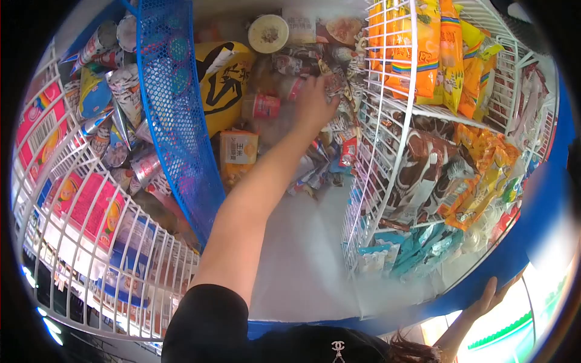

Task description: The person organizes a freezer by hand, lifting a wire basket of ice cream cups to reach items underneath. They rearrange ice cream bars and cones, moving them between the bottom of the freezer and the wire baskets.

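Observation:
My left hand (316,104) reaches deep into a chest freezer, over a pile of small wrapped ice creams (339,121). Its fingers look spread and touch or hover just above the packs; haze blurs the tips. A cup with a pink label (295,89) lies right beside the fingers, and another pink-labelled cup (265,106) sits a little to the left. Below these is an orange-and-white box (238,150) with printed characters. At the lower right, my right hand (491,297) grips the blue freezer rim (448,305), thumb apart from the fingers.
A blue mesh divider (175,91) stands left of my arm, with cones and cups (124,91) behind it. White wire baskets (387,175) on the right hold orange, brown and teal packs. Another wire basket (121,242) is at left. A yellow bag (224,85) and round tub (268,34) lie further back.

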A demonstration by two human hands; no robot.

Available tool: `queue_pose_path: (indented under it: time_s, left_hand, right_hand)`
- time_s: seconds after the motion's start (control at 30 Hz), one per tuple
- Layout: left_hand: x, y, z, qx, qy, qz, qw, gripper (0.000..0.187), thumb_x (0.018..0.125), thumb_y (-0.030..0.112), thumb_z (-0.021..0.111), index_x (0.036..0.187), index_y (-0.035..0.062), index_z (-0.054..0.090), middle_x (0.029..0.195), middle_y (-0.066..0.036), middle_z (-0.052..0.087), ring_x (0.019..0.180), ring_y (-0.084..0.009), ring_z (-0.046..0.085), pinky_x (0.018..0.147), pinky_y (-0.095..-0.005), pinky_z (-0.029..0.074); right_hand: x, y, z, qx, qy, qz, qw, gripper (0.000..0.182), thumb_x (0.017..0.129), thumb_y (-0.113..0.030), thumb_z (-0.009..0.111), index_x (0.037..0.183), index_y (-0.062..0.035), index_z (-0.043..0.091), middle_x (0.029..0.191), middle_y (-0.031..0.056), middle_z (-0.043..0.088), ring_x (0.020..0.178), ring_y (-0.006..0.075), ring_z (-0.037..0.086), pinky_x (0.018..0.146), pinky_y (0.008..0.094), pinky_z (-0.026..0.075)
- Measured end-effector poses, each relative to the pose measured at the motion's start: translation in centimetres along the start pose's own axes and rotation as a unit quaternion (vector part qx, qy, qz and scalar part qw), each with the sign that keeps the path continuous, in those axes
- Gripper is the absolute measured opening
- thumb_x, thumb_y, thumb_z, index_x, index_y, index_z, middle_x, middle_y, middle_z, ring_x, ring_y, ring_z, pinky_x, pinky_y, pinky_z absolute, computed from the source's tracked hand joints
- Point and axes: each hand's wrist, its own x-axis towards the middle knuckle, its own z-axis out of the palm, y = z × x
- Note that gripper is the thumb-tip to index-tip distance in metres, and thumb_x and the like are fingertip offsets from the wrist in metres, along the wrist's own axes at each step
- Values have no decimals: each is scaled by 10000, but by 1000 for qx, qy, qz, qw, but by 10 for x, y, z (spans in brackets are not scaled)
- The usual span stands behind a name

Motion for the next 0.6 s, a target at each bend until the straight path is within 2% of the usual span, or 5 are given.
queue_pose_path:
  time_s: [0.17, 0.27, 0.37, 0.47, 0.6]
  left_hand:
    - [51, -28, 32, 230, 64, 211, 948, 516, 773, 301, 743, 1246, 146, 606, 1294, -112, 534, 1239, -320, 458, 1046, -529, 339]
    - [49, -42, 45, 338, 35, 187, 922, 433, 805, 330, 706, 1185, 135, 638, 1237, -100, 566, 1208, -287, 472, 1075, -570, 288]
    - [51, -48, 43, 425, -27, 198, 883, 394, 819, 402, 676, 1090, 117, 665, 1188, -91, 585, 1181, -280, 486, 1080, -565, 287]
    - [42, -45, 24, 425, -119, 222, 869, 385, 822, 443, 666, 1012, 107, 672, 1128, -82, 599, 1164, -258, 491, 1068, -581, 279]
    - [0, -26, 7, 236, -93, 149, 956, 449, 815, 459, 684, 1076, 95, 651, 1087, -144, 617, 1132, -323, 528, 1030, -513, 342]
  right_hand:
    - [-5, 12, -6, 6, 27, 51, 998, 760, 895, -308, 576, 1512, 29, 287, 1565, 189, 272, 1427, 305, 285, 1158, 432, 214]
    - [-4, 12, -9, -18, 27, 47, 998, 838, 856, -350, 618, 1515, 32, 269, 1497, 213, 365, 1345, 333, 404, 1111, 432, 309]
    - [-5, 8, -7, 11, 18, 57, 998, 757, 902, -309, 569, 1509, 40, 280, 1567, 195, 262, 1428, 311, 287, 1158, 433, 218]
    - [-2, -3, 2, 5, 18, 39, 999, 765, 884, -334, 592, 1499, 28, 314, 1547, 178, 303, 1397, 320, 333, 1138, 447, 261]
    - [1, -6, 5, 5, -5, -3, 1000, 696, 873, -347, 606, 1444, 7, 422, 1550, 162, 312, 1400, 332, 338, 1137, 465, 271]
